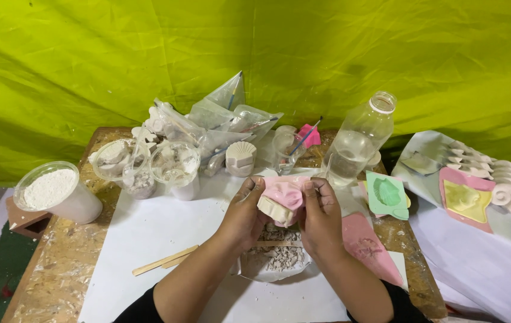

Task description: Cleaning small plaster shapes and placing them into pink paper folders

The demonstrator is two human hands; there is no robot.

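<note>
Far out to the left of the hold, a tub of white powder (57, 191) sits on the table edge, and closer in a cluster of clear cups (148, 164) carries plaster scraps. Just down-left of the hold, wooden sticks (164, 261) lie on the white sheet (148, 239).

Now the hold itself: the left hand (245, 212) wraps the pink mould (285, 192) from its side, fingers closed around it, and a pale cast piece (274, 209) is poking out from the mould's lower lip, touching the left palm. The right hand (321, 212) clamps the other side, thumb pressed on the pink rim, bending it back. By the look of it, the cast is partly freed but not out; the mould is peeled on one edge only.

Directly beneath the hold, a white dish (276, 263) holds broken plaster crumbs. Up-right of the hold stands a clear bottle (360, 140), open-topped. Right of it, a green mould (387, 194), and well beyond, finished white shell casts (506, 185) lined on a cloth, so several pieces appear already done.
</note>
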